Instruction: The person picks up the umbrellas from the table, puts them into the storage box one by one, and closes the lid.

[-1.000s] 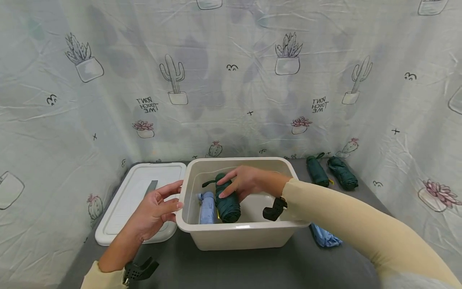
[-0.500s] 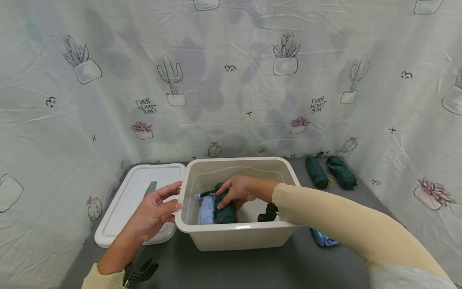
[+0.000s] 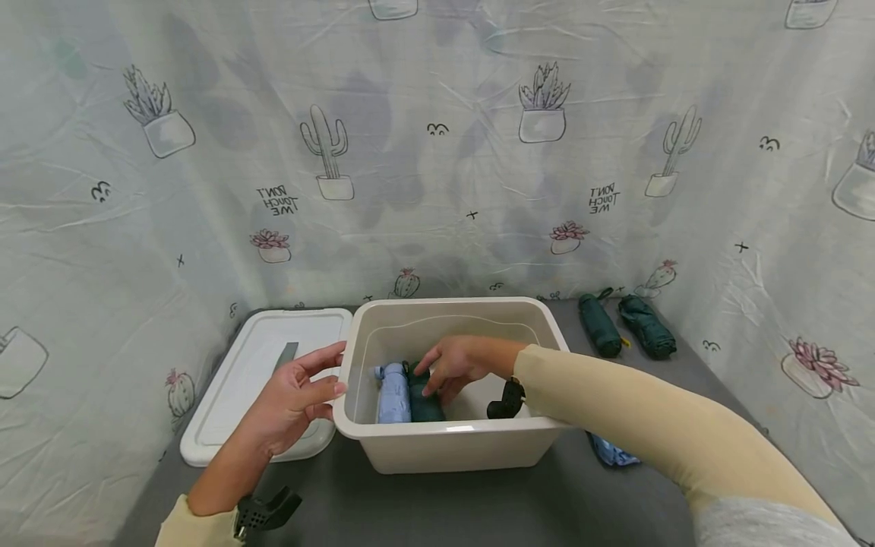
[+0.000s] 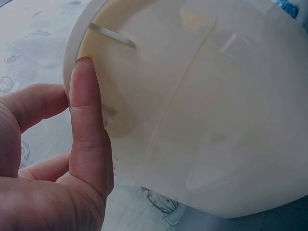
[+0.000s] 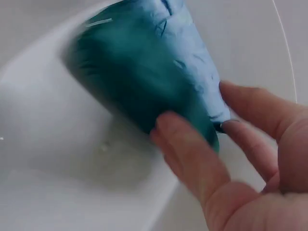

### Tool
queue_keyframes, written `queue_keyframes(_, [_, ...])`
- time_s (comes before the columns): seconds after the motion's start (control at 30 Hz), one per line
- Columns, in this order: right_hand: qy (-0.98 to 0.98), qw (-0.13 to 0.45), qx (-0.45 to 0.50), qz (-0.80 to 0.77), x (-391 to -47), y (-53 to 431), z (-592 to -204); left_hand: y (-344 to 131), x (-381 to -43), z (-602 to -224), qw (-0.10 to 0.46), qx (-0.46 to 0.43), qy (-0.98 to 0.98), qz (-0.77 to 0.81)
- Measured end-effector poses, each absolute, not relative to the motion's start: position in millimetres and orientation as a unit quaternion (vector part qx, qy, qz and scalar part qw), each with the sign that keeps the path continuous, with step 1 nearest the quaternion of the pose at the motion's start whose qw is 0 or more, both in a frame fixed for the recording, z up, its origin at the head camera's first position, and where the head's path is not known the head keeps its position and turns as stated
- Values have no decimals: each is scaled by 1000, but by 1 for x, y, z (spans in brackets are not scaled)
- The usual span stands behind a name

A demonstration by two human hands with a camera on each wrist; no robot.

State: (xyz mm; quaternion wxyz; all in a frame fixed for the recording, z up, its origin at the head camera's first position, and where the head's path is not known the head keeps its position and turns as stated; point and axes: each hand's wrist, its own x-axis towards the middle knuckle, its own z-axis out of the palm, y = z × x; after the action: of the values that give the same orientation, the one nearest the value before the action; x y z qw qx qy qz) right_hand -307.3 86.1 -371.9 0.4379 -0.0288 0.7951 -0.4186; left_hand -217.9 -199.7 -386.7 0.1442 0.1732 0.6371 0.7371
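A cream plastic bin stands in the middle of the table. Inside, at its left end, a light blue folded umbrella and a dark green folded umbrella lie side by side. My right hand reaches into the bin, its parted fingers at the green umbrella's upper end. In the right wrist view, the green umbrella is blurred, with fingertips on both sides of its near end. My left hand pinches the bin's left rim between thumb and fingers; the left wrist view shows this rim closely.
A white lid lies flat to the left of the bin, with a grey strip on it. Two dark green folded umbrellas, one nearer and one farther right, lie beyond the bin. A blue folded bundle shows partly under my right sleeve.
My right hand has gone lower into the bin with the green umbrella, which has settled down and left against the blue one. The fingers have loosened around it. My left hand stays on the rim.
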Motion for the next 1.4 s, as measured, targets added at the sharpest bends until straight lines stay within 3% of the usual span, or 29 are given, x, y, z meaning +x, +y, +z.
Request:
queue_keyframes(0.73, [780,455,-63,-424,-300,95,-351,-199,-216,-386,141,168,643,734])
queue_keyframes(1.4, [771,388,-148,-483,-284,153,-298,-199,-215,-386,137,168,647,731])
